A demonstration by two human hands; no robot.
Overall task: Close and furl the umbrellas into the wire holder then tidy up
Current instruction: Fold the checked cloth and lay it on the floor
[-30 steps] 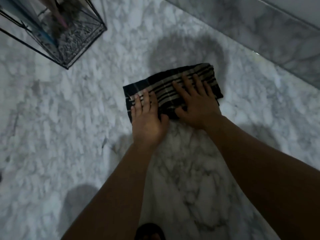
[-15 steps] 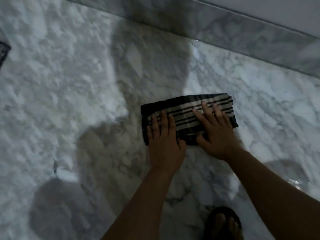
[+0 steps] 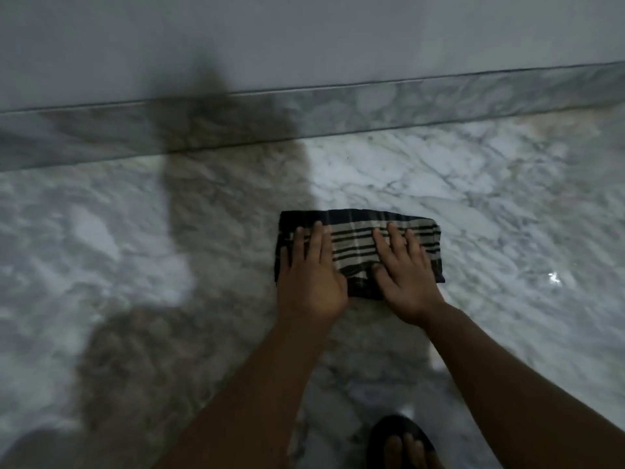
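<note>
Left hand: the left hand (image 3: pixel 313 280) lies flat, palm down, fingers straight and close together, on the left end of a folded dark cloth with pale stripes (image 3: pixel 358 252). It grips nothing; it only presses.
Right hand: the right hand (image 3: pixel 404 282) is likewise flat and spread, fingers slightly fanned, on the right half of the cloth. Nothing is enclosed in it.
Cloth: folded into a long rectangle, lying flat on the grey-veined white marble floor (image 3: pixel 507 198), its long side roughly parallel to the marble skirting (image 3: pixel 372 106) at the foot of the wall. It sits near that edge of the floor but clear of it.
Umbrellas and wire holder: neither is in view, so their condition cannot be confirmed.
Other: a foot in a dark sandal (image 3: pixel 402 441) shows at the bottom edge, near side of the floor, well apart from the cloth. The person's shadow falls across the floor and skirting to the left.
Step in hand (judgement): wiping the floor with the cloth, part of the tidying stage.
Method advised: keep both palms level and pressure even, so the fold does not open; move the cloth in straight overlapping passes along the skirting; keep the fingertips on the cloth, not trailing on the floor.
Risk: possibly a slippery floor near the sandalled foot.
</note>
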